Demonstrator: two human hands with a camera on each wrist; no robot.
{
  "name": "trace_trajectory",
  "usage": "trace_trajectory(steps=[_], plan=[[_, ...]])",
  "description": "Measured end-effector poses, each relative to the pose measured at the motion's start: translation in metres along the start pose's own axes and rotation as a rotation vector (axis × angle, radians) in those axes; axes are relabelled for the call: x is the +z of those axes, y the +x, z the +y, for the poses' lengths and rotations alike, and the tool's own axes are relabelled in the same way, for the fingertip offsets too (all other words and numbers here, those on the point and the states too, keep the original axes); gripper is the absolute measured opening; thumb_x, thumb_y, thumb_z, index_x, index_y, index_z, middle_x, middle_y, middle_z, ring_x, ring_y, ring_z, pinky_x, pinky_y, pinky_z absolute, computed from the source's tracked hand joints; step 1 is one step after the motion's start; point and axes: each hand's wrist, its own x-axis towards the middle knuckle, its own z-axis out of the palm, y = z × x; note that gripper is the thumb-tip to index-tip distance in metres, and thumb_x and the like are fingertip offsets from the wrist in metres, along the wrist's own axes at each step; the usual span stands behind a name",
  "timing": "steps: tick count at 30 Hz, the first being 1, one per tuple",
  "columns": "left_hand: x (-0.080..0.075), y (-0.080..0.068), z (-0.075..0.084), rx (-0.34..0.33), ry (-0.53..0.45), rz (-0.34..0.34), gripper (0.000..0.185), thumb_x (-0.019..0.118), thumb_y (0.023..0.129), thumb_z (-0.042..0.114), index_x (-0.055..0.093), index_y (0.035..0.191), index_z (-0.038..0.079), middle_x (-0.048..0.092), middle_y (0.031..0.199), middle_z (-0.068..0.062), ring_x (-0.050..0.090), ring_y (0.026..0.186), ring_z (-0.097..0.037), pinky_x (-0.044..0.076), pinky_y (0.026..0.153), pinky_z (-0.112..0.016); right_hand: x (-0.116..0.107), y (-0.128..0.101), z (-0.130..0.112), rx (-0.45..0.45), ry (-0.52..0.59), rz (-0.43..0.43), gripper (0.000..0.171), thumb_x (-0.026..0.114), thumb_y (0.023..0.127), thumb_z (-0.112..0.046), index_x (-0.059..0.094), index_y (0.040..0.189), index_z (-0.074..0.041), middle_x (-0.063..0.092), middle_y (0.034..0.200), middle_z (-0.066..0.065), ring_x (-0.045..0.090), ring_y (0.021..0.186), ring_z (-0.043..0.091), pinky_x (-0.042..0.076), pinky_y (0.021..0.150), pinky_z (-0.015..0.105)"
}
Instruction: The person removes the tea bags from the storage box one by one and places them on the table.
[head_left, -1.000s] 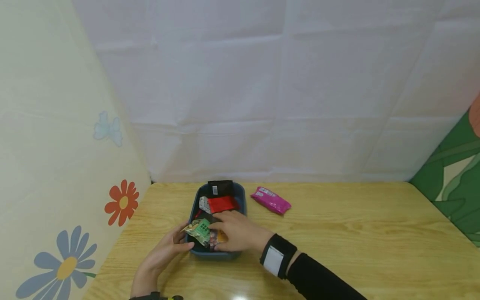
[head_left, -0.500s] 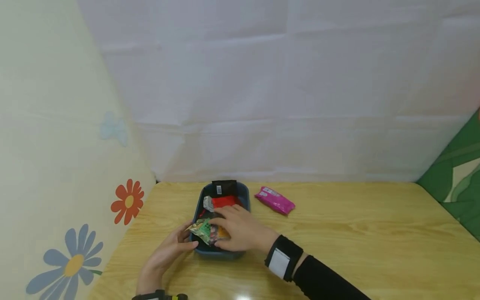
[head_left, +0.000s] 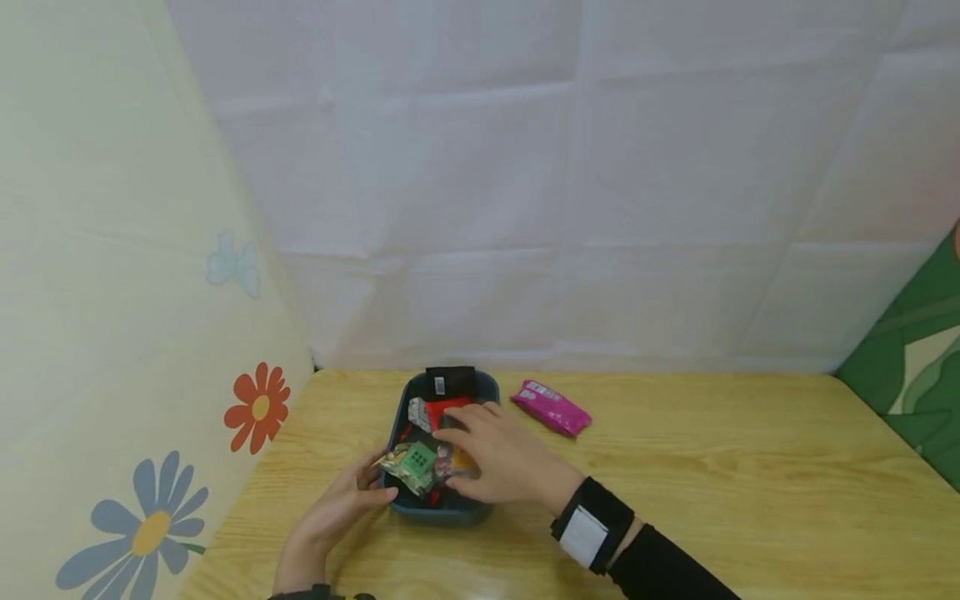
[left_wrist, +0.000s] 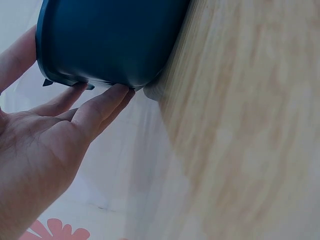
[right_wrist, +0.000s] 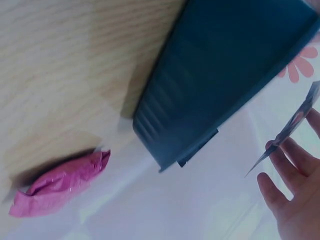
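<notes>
Pinching printed packet (head_left: 448,459) over blue bin (head_left: 442,517), right hand (head_left: 506,454) could drop it if grip slips; left hand (head_left: 341,502) spread against bin

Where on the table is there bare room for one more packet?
The widest bare patch of table lies right of the pink packet, toward the green wall. A smaller one lies before the blue bin, between the forearms. The bin is crowded: packets inside, the right hand holding an orange packet over them, the left hand against its side.
</notes>
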Motion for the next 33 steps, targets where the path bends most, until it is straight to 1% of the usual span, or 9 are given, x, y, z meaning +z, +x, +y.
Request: trace_trajectory(steps=[4, 8, 13, 16, 21, 27, 30, 33], plan=[[0.001, 0.001, 0.001, -0.013, -0.003, 0.006, 0.083, 0.069, 0.091, 0.010, 0.017, 0.154, -0.008, 0.020, 0.152, -0.041, 0.020, 0.141, -0.053, 0.027, 0.112, -0.058, -0.009, -0.007, 0.006, 0.024, 0.016, -0.006, 0.059, 0.067, 0.087, -0.051, 0.060, 0.137, -0.020, 0.049, 0.146, 0.009, 0.045, 0.133, 0.027, 0.033, 0.111, 0.050], [0.003, 0.004, 0.002, -0.003, 0.002, -0.003, 0.084, 0.070, 0.091, 0.011, 0.018, 0.154, -0.007, 0.020, 0.152, -0.041, 0.021, 0.141, -0.052, 0.027, 0.112, -0.057, -0.015, -0.018, 0.018, 0.052, 0.016, 0.010, 0.058, 0.068, 0.087, -0.051, 0.060, 0.136, -0.020, 0.049, 0.146, 0.010, 0.045, 0.133, 0.028, 0.034, 0.110, 0.051], [0.002, 0.003, 0.001, -0.005, -0.007, -0.009, 0.084, 0.069, 0.091, 0.010, 0.016, 0.154, -0.008, 0.018, 0.152, -0.041, 0.017, 0.142, -0.053, 0.025, 0.112, -0.057, -0.017, -0.031, 0.032, 0.077, 0.027, 0.040, 0.058, 0.069, 0.088, -0.050, 0.060, 0.136, -0.019, 0.049, 0.146, 0.012, 0.046, 0.133, 0.031, 0.032, 0.111, 0.054], [0.001, 0.001, 0.000, -0.008, -0.003, -0.004, 0.084, 0.069, 0.091, 0.010, 0.016, 0.154, -0.008, 0.018, 0.152, -0.041, 0.017, 0.142, -0.053, 0.025, 0.112, -0.057, -0.018, -0.038, 0.038, 0.082, 0.035, 0.068, 0.059, 0.070, 0.087, -0.049, 0.061, 0.135, -0.017, 0.050, 0.144, 0.013, 0.047, 0.132, 0.031, 0.032, 0.111, 0.054], [-0.001, -0.001, -0.001, -0.007, 0.003, -0.002, 0.084, 0.069, 0.091, 0.011, 0.017, 0.154, -0.007, 0.020, 0.152, -0.040, 0.020, 0.141, -0.052, 0.027, 0.112, -0.056, -0.014, -0.048, 0.049, 0.060, 0.032, 0.098, 0.061, 0.071, 0.087, -0.048, 0.058, 0.138, -0.016, 0.051, 0.143, 0.012, 0.047, 0.132, 0.031, 0.032, 0.110, 0.055], [-0.003, -0.001, -0.001, -0.009, -0.004, -0.008, 0.084, 0.069, 0.092, 0.010, 0.016, 0.154, -0.007, 0.018, 0.152, -0.041, 0.019, 0.141, -0.053, 0.027, 0.112, -0.056, -0.011, -0.057, 0.063, 0.030, -0.012, 0.145, 0.066, 0.075, 0.085, -0.044, 0.056, 0.139, -0.014, 0.051, 0.142, 0.015, 0.050, 0.129, 0.034, 0.039, 0.104, 0.056], [-0.003, 0.000, -0.001, 0.000, -0.002, -0.017, 0.083, 0.068, 0.092, 0.009, 0.015, 0.154, -0.007, 0.018, 0.152, -0.041, 0.020, 0.141, -0.053, 0.028, 0.112, -0.055, -0.014, -0.063, 0.070, 0.047, -0.033, 0.128, 0.067, 0.076, 0.084, -0.043, 0.056, 0.141, -0.014, 0.050, 0.144, 0.015, 0.051, 0.127, 0.034, 0.039, 0.104, 0.056], [-0.002, 0.000, -0.001, 0.011, 0.008, -0.023, 0.083, 0.068, 0.092, 0.010, 0.015, 0.154, -0.008, 0.021, 0.151, -0.041, 0.023, 0.140, -0.052, 0.033, 0.110, -0.051, -0.017, -0.071, 0.080, 0.077, -0.055, 0.095, 0.068, 0.076, 0.084, -0.043, 0.055, 0.141, -0.014, 0.050, 0.144, 0.016, 0.051, 0.126, 0.035, 0.038, 0.104, 0.056]])
